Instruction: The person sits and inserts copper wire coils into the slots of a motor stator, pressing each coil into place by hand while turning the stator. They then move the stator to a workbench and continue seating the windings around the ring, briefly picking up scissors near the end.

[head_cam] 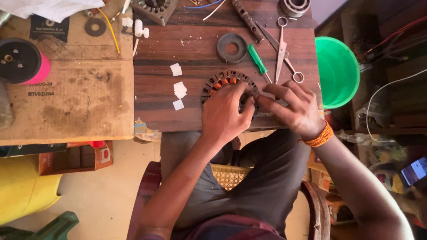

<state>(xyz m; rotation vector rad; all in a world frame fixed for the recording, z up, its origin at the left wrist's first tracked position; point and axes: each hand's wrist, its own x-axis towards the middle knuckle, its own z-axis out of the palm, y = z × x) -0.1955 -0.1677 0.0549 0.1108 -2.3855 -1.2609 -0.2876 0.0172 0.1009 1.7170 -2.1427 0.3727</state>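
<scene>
A round slotted metal stator (221, 82) with copper windings lies on the dark wooden table (195, 53) near its front edge. My left hand (224, 113) rests on the stator's near side, fingers curled over it and pressing into the slots. My right hand (293, 109), with an orange thread band at the wrist, touches the stator's right edge, thumb and forefinger pinched together there. What the fingertips pinch is hidden. Three small white paper pieces (179, 89) lie just left of the stator.
Behind the stator lie a green-handled screwdriver (258, 60), scissors (281, 46), a dark metal ring (231, 47) and a metal rod (247, 18). A green bowl (340, 71) sits right of the table. Cardboard (66, 98) with a black-and-pink spool (22, 60) covers the left.
</scene>
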